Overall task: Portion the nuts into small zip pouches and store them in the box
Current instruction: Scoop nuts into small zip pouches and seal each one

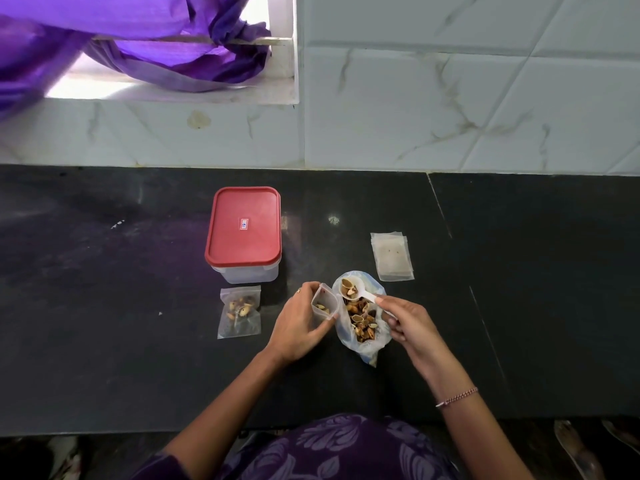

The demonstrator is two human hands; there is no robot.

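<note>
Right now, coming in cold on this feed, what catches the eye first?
The red-lidded box stands shut at the centre of the dark counter. In front of it, the left hand holds a small pouch open while the right hand lifts a white spoon of nuts over the open nut bag. One filled pouch lies left; empty pouches sit right.

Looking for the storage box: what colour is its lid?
Red lid, seen best in the head view.

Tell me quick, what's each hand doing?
Left hand: closed around a small open pouch.
Right hand: closed on a white spoon carrying nuts.
</note>
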